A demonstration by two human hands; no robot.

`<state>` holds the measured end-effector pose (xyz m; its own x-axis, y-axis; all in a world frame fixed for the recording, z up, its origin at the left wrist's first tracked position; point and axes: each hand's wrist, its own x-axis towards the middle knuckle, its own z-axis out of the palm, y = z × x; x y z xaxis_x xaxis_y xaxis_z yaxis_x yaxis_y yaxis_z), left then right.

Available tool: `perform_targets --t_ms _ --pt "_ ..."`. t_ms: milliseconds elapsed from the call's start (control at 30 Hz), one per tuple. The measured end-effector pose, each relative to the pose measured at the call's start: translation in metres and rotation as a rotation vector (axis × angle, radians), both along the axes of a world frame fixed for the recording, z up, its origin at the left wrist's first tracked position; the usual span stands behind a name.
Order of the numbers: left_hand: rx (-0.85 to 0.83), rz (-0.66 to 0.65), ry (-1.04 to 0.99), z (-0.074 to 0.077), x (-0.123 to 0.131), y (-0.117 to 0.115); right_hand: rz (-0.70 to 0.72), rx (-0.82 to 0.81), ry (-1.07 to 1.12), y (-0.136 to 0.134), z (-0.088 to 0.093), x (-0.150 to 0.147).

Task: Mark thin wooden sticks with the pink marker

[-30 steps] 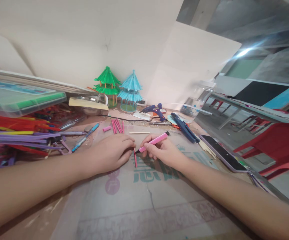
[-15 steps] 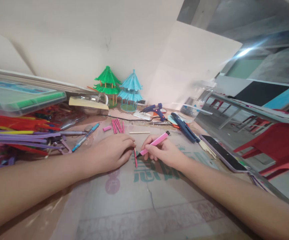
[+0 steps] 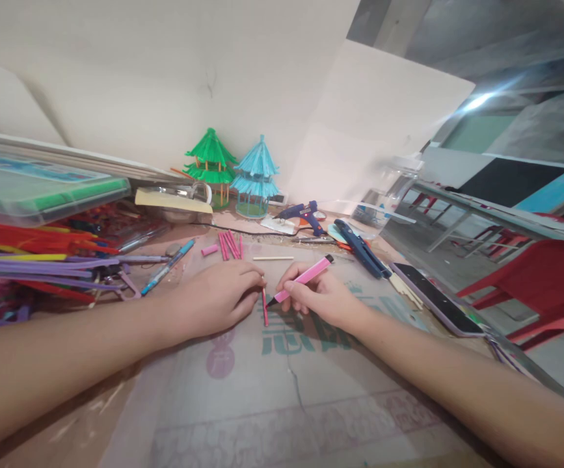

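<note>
My left hand (image 3: 228, 292) pinches the upper end of a thin pink stick (image 3: 265, 311), which points down toward me. My right hand (image 3: 311, 292) is closed round a pink marker (image 3: 306, 278); its dark tip is at the stick's right side. Just beyond my hands lie a plain pale stick (image 3: 272, 259), several pink sticks (image 3: 231, 246) side by side and a short pink cap (image 3: 209, 250).
Green (image 3: 211, 159) and blue (image 3: 256, 175) tiered paper towers stand by the wall. A glue gun (image 3: 306, 214), a blue cutter (image 3: 360, 247) and a phone (image 3: 435, 299) lie right. Pipe cleaners (image 3: 42, 270) and a blue pen (image 3: 168, 266) lie left.
</note>
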<state>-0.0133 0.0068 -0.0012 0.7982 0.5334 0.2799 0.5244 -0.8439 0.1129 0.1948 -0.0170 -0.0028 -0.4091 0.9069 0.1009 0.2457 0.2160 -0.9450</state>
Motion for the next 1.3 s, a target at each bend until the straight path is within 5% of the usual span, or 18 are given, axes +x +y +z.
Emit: perform_targets --t_ms 1300 --pt "0.035 0.012 0.011 -0.0003 -0.0003 0.0 0.038 0.021 -0.02 0.0005 -0.0003 -0.0002"
